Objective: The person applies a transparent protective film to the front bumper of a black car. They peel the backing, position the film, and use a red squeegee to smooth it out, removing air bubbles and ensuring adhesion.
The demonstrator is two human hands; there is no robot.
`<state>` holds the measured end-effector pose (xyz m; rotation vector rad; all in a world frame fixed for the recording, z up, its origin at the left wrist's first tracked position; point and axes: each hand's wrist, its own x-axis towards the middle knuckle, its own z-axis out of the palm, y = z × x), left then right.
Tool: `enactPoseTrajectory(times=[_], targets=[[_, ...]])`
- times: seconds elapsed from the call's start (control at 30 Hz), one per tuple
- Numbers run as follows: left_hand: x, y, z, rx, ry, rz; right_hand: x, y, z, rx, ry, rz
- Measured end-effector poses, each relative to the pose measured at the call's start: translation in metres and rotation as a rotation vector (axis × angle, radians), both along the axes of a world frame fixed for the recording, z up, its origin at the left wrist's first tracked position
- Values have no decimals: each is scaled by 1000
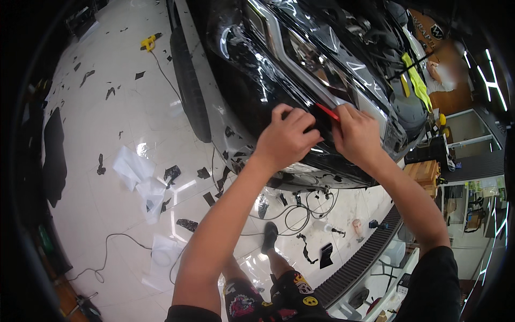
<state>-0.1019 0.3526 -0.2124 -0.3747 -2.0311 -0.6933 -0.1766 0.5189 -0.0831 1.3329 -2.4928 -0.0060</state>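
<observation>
A black car's glossy front corner (244, 86) fills the upper middle, with its headlight (316, 67) just beyond my hands. My right hand (358, 134) is closed round a thin red tool (327, 112); its tip points left along the panel edge below the headlight, and I cannot tell if it is a blade or a scraper. Left of it, my left hand (289, 134) rests on the black panel with fingers curled in a pinch. Whatever lies between those fingertips is hidden.
A yellow heat gun (151, 42) lies on the white tiled floor, its cord running toward the car. Black scraps, white backing sheets (151, 194), looped cable (300, 219) and a spray bottle (324, 226) are scattered about. Yellow-green cloth (417, 83) hangs by the engine bay; another person is at upper right.
</observation>
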Motion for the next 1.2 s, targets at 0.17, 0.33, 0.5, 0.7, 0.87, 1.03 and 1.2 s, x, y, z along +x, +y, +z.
enactPoseTrajectory(times=[0.17, 0.33, 0.5, 0.7, 0.87, 1.03, 1.2], targets=[[10, -9, 2, 42, -26, -24, 14, -72, 17, -29, -8, -56], [117, 36, -21, 236, -202, -72, 9, -96, 5, 50, 62, 7], [349, 107, -92, 369, -1013, -302, -9, -141, 12, 1, -50, -94], [572, 140, -180, 479, -1218, -252, -18, -193, 32, 0, -33, -99], [617, 157, -214, 638, -1227, -82, -7, -228, 39, 72, -55, -141], [607, 143, -196, 731, -1384, -75, -18, -237, 14, 8, 83, -125], [621, 112, -162, 739, -1524, 0, 71, -217, 26, -168, -141, -139]])
